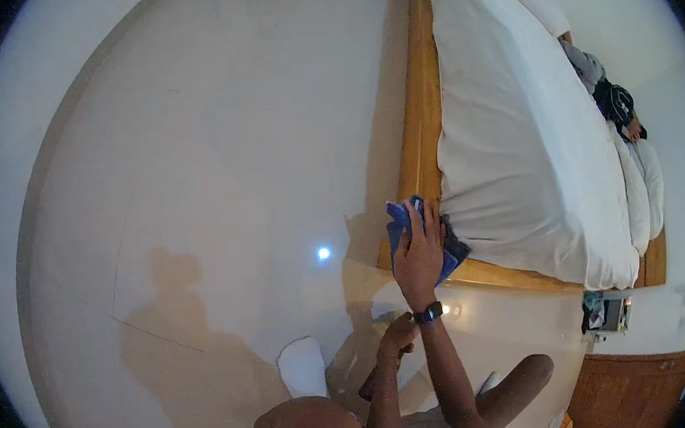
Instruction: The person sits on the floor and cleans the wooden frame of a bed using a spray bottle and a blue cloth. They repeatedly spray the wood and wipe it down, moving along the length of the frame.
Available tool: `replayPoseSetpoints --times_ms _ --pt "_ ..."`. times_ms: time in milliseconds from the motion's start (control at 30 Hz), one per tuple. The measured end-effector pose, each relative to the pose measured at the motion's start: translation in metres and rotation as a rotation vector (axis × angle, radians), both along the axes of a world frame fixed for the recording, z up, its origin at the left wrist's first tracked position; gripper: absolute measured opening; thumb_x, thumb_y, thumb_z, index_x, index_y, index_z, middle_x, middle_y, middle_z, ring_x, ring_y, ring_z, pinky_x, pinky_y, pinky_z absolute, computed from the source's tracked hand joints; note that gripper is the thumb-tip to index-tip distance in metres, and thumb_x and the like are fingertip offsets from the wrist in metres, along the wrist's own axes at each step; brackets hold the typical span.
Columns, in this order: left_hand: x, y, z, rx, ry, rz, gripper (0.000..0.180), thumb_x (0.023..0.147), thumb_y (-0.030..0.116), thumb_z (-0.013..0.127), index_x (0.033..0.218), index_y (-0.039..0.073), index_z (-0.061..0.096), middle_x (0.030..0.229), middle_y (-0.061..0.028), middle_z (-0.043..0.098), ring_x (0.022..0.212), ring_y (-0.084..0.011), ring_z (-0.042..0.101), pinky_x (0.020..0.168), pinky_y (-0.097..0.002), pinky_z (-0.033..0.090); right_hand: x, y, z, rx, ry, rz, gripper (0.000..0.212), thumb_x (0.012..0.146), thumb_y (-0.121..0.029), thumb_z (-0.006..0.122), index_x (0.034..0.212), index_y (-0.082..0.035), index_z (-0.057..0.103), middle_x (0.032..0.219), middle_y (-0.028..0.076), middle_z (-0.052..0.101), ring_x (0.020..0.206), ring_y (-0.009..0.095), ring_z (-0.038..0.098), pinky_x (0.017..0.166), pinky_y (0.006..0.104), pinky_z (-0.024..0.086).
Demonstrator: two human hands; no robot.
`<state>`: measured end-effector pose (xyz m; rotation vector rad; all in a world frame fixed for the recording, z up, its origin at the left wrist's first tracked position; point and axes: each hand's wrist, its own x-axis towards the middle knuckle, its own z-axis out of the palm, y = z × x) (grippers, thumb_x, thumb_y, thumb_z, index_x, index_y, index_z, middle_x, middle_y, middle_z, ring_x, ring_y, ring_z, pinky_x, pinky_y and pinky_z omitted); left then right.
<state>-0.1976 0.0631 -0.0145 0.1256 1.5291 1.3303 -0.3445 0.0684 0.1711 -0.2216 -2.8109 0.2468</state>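
A blue cloth point(453, 260) with a darker edge is draped over the near corner of the wooden bed frame point(424, 117). On top of it lies my right hand point(418, 260), its fingers stretched forward and pressing the cloth against the wood. A dark watch sits on that wrist. Lower down and just left of the watch, my left hand point(397, 338) is closed with curled fingers, near the right forearm. Whatever it may hold is hidden. White bedding point(508, 150) hangs beside the cloth, and part of the frame corner is covered by it.
My bent knees and a white sock point(302, 367) are close below my hands. Pale glossy floor point(230, 142) stretches left to a wall. Another person point(614, 100) in dark clothing is on the bed's far side. A small shelf point(609, 313) and a wooden door point(643, 391) stand lower right.
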Motion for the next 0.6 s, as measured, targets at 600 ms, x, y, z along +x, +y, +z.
replayPoseSetpoints --times_ms 600 --pt "-0.098 -0.134 0.172 -0.195 -0.021 0.381 0.050 0.090 0.044 0.061 0.113 0.000 0.062 0.074 -0.0149 0.069 0.055 -0.0228 0.067 0.059 -0.0391 0.055 -0.159 0.082 -0.033 0.028 0.087 0.054 0.047 0.096 -0.007 0.046 0.143 -0.013 0.047 0.155 0.020 0.030 0.142 0.039 0.031 0.120 0.0455 0.024"
